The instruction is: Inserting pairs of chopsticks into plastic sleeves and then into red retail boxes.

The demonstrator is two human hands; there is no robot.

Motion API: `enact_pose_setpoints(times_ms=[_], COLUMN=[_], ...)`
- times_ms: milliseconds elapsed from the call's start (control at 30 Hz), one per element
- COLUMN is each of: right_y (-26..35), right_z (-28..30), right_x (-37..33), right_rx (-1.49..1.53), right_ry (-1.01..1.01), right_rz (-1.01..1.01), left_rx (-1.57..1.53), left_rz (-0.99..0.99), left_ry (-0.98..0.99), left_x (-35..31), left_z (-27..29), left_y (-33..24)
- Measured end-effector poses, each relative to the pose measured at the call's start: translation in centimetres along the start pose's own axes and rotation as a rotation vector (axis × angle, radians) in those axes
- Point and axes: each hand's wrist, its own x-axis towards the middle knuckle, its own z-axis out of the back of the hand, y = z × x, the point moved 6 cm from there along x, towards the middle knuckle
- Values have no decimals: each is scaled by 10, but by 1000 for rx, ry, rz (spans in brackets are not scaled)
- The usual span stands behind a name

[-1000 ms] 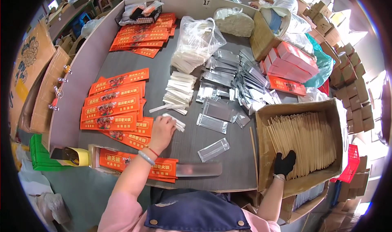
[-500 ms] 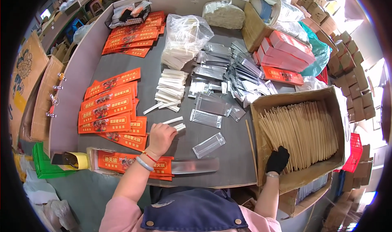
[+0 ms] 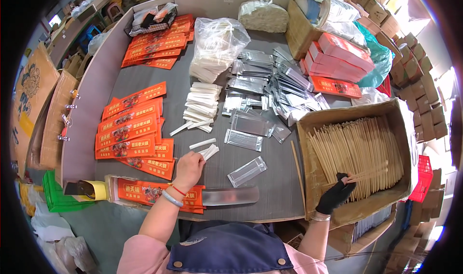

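Note:
My left hand point(image 3: 189, 169) is bare, its fingers pinched at the end of a small white paper-like strip point(image 3: 210, 152). Another white strip point(image 3: 202, 143) lies just beyond it. Over the near part of a cardboard box, my right hand point(image 3: 333, 195), in a black glove with bare fingertips, closes on a few wooden chopsticks point(image 3: 359, 178). Many more chopsticks point(image 3: 371, 148) fill that box. Below my left wrist, red printed paper sleeves point(image 3: 140, 191) lie in a narrow holder with a shiny metal strip point(image 3: 231, 195) sticking out.
Red sleeves point(image 3: 128, 124) fan out at the left. A pile of white strips point(image 3: 200, 105) and many clear packets point(image 3: 248, 86) cover the middle. One clear packet point(image 3: 247, 171) lies alone. The cardboard box point(image 3: 308, 177) stands at the right, beside a single chopstick point(image 3: 297, 172).
My right hand has turned and lifted slightly, with chopsticks now across its fingertips. My left hand has drawn slightly nearer to me, and one white strip lies apart from its fingers.

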Motion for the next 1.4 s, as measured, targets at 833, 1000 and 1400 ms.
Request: enact_pose_setpoints(times_ms=[833,1000,1400], right_y=[14,50,37], right_z=[-55,-78,-122], right_x=[-80,-109,-138], right_rx=[-76,-249,-176], right_ry=[869,1276,1133], right_rz=[7,192,678], left_rx=[-291,-79,10], left_rz=[-144,-228,-250], left_ry=[367,353,134], left_x=[-3,-63,-80], left_z=[-6,-8,16], left_y=[-102,-61,-64])
